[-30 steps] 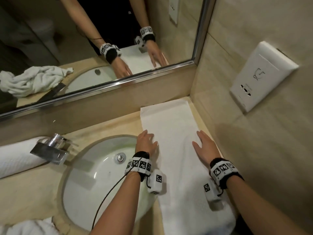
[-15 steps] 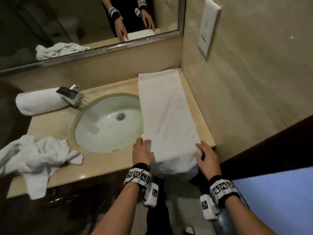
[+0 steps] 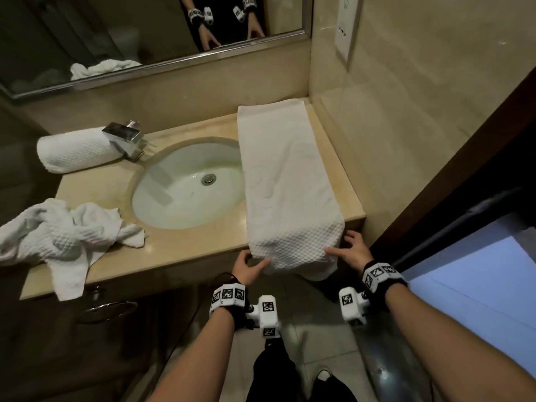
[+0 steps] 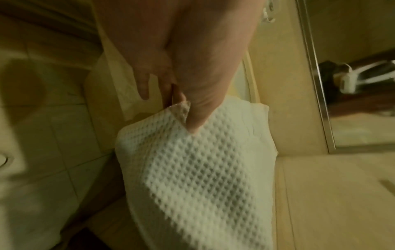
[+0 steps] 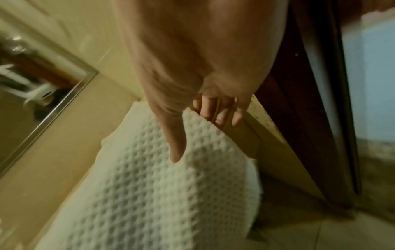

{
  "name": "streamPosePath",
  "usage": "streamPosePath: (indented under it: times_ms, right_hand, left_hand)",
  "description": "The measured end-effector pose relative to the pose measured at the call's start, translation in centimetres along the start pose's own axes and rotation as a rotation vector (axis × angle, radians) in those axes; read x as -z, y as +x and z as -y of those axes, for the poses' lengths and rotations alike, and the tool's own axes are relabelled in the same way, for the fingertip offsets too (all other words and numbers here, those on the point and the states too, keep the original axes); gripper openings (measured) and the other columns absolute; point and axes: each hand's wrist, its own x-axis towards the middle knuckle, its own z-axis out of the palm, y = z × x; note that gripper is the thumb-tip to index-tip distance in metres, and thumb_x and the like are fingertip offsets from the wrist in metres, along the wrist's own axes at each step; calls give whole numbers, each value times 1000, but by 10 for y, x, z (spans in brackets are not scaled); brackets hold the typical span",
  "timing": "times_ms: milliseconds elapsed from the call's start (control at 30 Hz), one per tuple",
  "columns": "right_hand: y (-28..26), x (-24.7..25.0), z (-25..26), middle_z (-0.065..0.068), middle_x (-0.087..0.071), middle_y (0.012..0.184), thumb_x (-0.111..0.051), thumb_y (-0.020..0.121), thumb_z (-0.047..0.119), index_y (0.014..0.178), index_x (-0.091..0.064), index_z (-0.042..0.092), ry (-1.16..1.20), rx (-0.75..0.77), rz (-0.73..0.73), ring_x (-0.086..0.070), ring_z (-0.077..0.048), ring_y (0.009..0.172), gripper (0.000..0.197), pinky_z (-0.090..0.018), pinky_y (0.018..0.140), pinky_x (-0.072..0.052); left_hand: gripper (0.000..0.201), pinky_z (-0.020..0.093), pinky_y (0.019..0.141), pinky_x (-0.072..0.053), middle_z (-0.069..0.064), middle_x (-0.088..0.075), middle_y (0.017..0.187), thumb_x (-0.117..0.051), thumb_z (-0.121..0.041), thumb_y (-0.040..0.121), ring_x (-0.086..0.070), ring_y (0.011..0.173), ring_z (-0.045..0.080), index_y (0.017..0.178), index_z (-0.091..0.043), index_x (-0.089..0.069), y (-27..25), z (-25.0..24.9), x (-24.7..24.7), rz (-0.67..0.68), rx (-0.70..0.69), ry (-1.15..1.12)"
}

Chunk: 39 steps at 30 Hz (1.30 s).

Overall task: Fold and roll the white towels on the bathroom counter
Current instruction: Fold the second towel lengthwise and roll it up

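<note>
A long folded white waffle towel (image 3: 287,184) lies on the beige counter (image 3: 346,195) right of the sink, its near end hanging over the front edge. My left hand (image 3: 249,266) pinches the left corner of that hanging end (image 4: 192,169), thumb on top and fingers behind (image 4: 171,113). At the right corner, my right hand (image 3: 345,245) holds the towel (image 5: 149,186), thumb on the cloth and fingers reaching behind its edge (image 5: 200,140). A rolled white towel (image 3: 75,150) rests behind the faucet. One crumpled white towel (image 3: 58,236) sprawls at the counter's left front.
An oval sink (image 3: 188,187) with a chrome faucet (image 3: 124,136) fills the counter's middle. A mirror (image 3: 145,30) runs along the back, and a tiled wall with a white panel (image 3: 346,27) closes the right side. A dark door frame (image 3: 464,169) stands at the right.
Both hands left the flat middle of the towel and came back to its end hanging over the front edge, now taking its corners. My head has pulled back from the counter.
</note>
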Motion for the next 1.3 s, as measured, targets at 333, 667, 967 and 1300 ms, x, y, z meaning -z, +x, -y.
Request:
streamPosePath:
  times_ms: [333, 667, 967, 1300]
  right_hand:
    - [-20, 16, 8, 2, -57, 133, -93, 57, 23, 142, -43, 17, -358, 168, 333, -51, -17, 125, 99, -36, 108, -40]
    - [-87, 40, 19, 0, -68, 113, -79, 76, 21, 123, -62, 8, -235, -12, 508, -63, -2, 94, 51, -7, 70, -49]
    - [-139, 52, 16, -10, -74, 105, -78, 78, 20, 104, -68, 4, 20, -1, 574, -70, -23, 97, 32, -27, 80, -56]
    - [-173, 34, 34, -9, -68, 122, -64, 89, 11, 128, -57, 9, 297, 95, 554, -64, -26, 114, 39, -34, 96, -53]
  left_hand:
    - [57, 42, 104, -45, 11, -57, 134, -66, -40, 84, -57, 119, 28, 131, -10, -52, -6, -11, 15, 120, -74, -87]
    - [97, 50, 98, -50, 11, -73, 108, -91, -61, 38, -68, 103, 33, 114, -6, -66, -39, -1, 36, 384, 209, -95]
    - [44, 35, 80, -58, 13, -70, 115, -69, -23, 85, -69, 101, 26, 124, -5, -58, -105, -6, 58, 520, 225, -374]
    - [80, 34, 88, -55, 8, -66, 118, -88, -22, 65, -65, 106, 23, 133, -7, -48, -112, -2, 83, 362, 10, -47]
